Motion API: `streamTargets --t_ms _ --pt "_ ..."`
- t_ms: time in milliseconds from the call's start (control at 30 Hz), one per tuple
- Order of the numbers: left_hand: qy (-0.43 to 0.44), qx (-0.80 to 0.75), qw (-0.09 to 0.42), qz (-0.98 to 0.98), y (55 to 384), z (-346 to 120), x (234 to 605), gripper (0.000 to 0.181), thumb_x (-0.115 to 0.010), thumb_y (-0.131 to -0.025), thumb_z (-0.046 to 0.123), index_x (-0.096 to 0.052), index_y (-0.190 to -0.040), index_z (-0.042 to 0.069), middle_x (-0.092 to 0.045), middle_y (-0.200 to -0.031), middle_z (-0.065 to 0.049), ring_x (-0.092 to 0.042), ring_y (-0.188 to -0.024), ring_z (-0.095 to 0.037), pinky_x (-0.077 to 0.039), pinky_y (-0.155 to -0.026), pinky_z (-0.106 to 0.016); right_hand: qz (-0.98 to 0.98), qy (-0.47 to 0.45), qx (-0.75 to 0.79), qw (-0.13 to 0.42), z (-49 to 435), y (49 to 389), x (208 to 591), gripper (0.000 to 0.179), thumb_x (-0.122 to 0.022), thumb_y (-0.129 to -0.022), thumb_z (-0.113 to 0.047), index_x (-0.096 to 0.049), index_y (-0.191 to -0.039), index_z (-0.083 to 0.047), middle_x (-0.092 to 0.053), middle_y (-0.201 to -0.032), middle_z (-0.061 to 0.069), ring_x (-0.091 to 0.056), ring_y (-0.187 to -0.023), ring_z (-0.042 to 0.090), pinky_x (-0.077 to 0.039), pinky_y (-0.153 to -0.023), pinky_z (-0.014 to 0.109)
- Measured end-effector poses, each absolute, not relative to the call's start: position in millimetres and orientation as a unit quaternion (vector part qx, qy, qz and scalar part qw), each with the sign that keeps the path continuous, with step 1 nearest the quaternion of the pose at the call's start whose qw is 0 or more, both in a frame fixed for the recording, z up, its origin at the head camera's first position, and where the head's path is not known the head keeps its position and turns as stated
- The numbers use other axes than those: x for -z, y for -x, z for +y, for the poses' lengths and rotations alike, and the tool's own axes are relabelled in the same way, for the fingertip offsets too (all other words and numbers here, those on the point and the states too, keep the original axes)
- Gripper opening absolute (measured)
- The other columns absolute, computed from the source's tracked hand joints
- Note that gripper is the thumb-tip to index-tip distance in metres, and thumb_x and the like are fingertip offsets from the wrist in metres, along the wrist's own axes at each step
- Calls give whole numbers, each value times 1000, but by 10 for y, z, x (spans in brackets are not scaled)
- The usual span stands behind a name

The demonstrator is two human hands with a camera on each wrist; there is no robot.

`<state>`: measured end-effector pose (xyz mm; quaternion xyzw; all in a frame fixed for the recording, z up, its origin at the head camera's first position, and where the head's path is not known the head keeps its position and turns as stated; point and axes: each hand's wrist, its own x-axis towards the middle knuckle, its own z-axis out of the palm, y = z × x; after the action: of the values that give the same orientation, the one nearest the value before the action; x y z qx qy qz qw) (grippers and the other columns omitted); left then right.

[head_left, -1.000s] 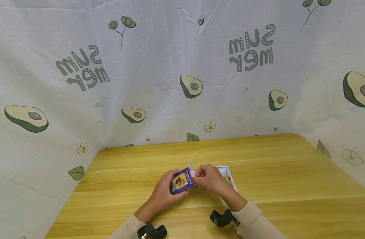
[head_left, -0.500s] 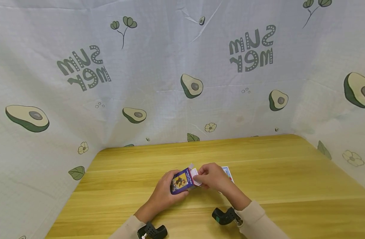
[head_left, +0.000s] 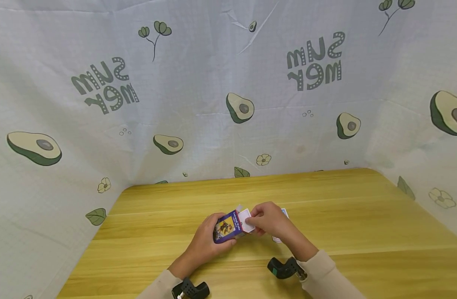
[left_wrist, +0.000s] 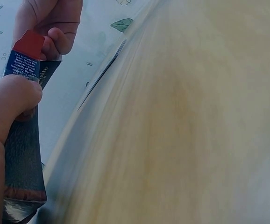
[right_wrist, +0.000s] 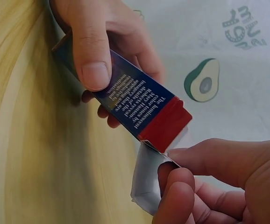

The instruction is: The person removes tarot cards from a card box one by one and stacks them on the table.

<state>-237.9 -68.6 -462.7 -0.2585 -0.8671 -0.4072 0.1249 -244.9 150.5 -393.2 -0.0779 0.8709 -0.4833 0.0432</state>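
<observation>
Left hand (head_left: pixel 205 240) grips purple printed box (head_left: pixel 225 228); right hand (head_left: pixel 270 220) pinches pale flap (right_wrist: pixel 145 177) at its open end.

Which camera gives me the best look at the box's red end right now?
The right wrist view: there the red end of the box is large and unobstructed. The left wrist view shows it smaller; in the head view, it is too small to make out clearly.

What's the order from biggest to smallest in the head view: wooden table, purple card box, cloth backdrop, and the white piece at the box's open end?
1. Cloth backdrop
2. Wooden table
3. Purple card box
4. White piece, partly covered by the right hand
</observation>
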Motion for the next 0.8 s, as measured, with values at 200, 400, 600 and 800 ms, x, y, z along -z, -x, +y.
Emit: streamTargets --t_ms 200,400,600,800 --pt "258 406 124 -868 2380 -682 4626 70 -78 -77 45 -48 -133 16 -56 -120 5 -53 -98 -11 -47 -84 -31 873 62 483 37 1558 2468 3904 10 -73 -84 -10 -65 -82 -3 -61 -69 5 -55 -56 17 -53 -53 30" --pt "258 409 123 -867 2380 -681 4625 70 -79 -77 43 -47 -133 16 -56 -120 5 -53 -99 -11 -47 -84 -31 869 66 488 35 1638 2476 3851 10 -71 -84 -8 -63 -81 -1 -61 -68 5 -55 -54 17 -52 -52 30" --pt "255 409 123 -868 2374 -683 4623 71 -79 -76 44 -48 -133 15 -56 -121 4 -53 -100 -12 -47 -84 -31 869 62 490 38 1697 2473 3789 9 -69 -85 -7 -63 -84 0 -62 -71 6 -55 -57 18 -52 -52 30" --pt "253 410 125 -867 2369 -682 4613 71 -78 -77 45 -48 -133 14 -56 -121 3 -54 -99 -12 -48 -84 -31 865 64 496 44 1759 2469 3750 10 -68 -86 -8 -63 -87 1 -62 -74 8 -55 -59 19 -50 -54 29"
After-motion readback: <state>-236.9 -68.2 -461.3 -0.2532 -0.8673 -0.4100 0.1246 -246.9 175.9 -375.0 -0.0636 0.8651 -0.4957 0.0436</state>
